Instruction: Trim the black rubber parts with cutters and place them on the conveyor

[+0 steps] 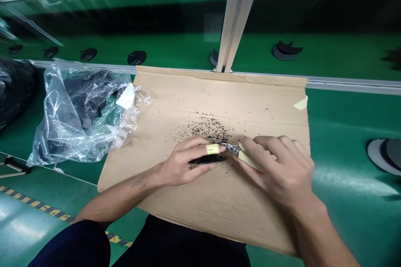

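A dark, glossy curved part is pinched between the thumb and fingers of my left hand. Yellow tape wraps one finger of that hand. My right hand is closed around small cutting pliers with pale yellow handles. Their metal jaws meet the right end of the dark part, close to my left fingertip; whether they bite into it I cannot tell. Tiny black scraps lie scattered on the cardboard sheet beneath and beyond both hands.
To the left, a clear plastic bag holds dark parts, beside a black bag. A metal post rises behind the cardboard. Several dark curved pieces, including one, sit along the green surface behind. Another round piece lies right.
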`<act>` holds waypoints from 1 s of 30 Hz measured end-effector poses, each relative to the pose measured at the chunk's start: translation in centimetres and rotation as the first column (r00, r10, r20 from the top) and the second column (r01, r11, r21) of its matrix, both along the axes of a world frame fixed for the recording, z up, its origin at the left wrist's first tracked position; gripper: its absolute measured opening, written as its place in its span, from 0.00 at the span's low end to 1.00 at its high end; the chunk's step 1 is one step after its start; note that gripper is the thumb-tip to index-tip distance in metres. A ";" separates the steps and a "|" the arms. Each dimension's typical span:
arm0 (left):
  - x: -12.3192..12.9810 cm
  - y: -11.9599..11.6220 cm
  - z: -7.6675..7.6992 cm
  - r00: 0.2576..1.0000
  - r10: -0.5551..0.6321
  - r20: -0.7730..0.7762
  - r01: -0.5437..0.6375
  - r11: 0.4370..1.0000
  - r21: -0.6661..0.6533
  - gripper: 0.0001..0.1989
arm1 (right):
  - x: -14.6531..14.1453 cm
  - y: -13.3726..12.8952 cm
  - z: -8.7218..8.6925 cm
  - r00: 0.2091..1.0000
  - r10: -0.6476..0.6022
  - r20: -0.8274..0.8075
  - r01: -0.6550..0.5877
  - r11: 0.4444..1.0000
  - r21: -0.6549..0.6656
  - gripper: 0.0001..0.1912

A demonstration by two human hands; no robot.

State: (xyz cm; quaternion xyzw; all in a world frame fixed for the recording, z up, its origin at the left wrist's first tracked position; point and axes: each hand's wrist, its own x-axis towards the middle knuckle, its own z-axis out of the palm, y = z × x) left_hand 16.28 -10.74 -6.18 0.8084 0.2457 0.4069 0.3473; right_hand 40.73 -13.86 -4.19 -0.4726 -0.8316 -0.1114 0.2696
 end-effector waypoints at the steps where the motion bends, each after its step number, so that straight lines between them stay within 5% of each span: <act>1: 0.0 0.0 0.0 0.999 -0.005 -0.032 0.006 1.000 0.015 0.20 | -0.1 0.0 0.0 1.000 -0.001 0.030 0.000 1.000 0.017 0.12; 9: -0.2 0.2 -0.3 0.989 0.090 -0.114 -0.076 0.990 0.122 0.20 | 0.2 0.1 -0.1 0.999 -0.022 0.029 0.023 1.000 -0.018 0.13; 15: -0.1 0.3 -0.5 0.976 0.174 -0.132 -0.147 0.970 0.195 0.14 | 0.4 0.2 -0.4 0.981 -0.016 -0.191 -0.018 0.985 -0.172 0.14; 22: -0.1 0.2 -0.3 0.993 0.114 -0.020 -0.109 0.978 0.175 0.10 | -1.4 -0.2 -0.1 0.776 -0.097 -0.623 -0.246 0.863 -0.441 0.13; 26: 0.0 -0.2 -0.5 0.997 0.067 0.034 -0.071 0.985 0.157 0.10 | -2.1 -0.5 -0.7 0.734 0.036 -0.679 -0.360 0.867 -0.344 0.13; 30: 0.2 -0.3 -1.0 0.992 0.112 -0.063 -0.095 0.970 0.223 0.08 | -2.4 -1.1 -1.2 0.872 0.244 -0.424 -0.311 0.946 -0.094 0.11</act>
